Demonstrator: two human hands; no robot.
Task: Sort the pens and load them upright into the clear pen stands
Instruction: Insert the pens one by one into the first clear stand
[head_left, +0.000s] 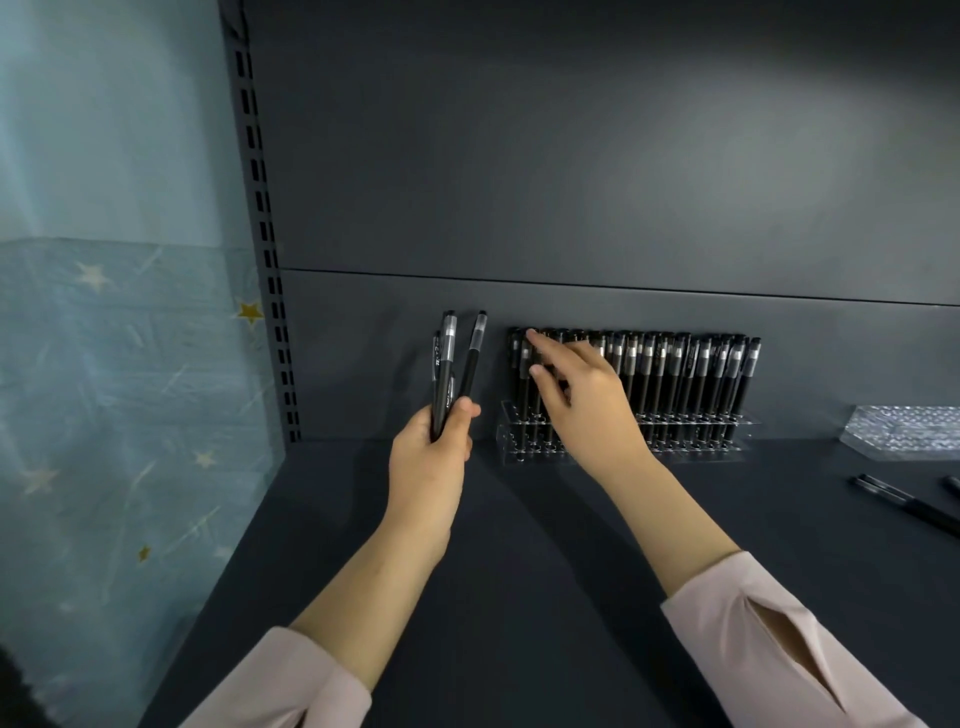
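A clear pen stand (691, 441) stands against the back panel of the dark shelf, holding several black pens (691, 371) upright in rows. My left hand (431, 457) grips three black pens (449, 374) upright, just left of the stand. My right hand (582, 400) reaches over the stand's left end, fingers stretched out. Its fingertips touch the caps of the leftmost pens there; I cannot tell whether it pinches one.
Loose black pens (906, 504) lie on the shelf at the right edge. A second clear stand (904, 431) sits at the back right. The slotted upright (265, 260) and a starry blue curtain (114, 364) bound the left side.
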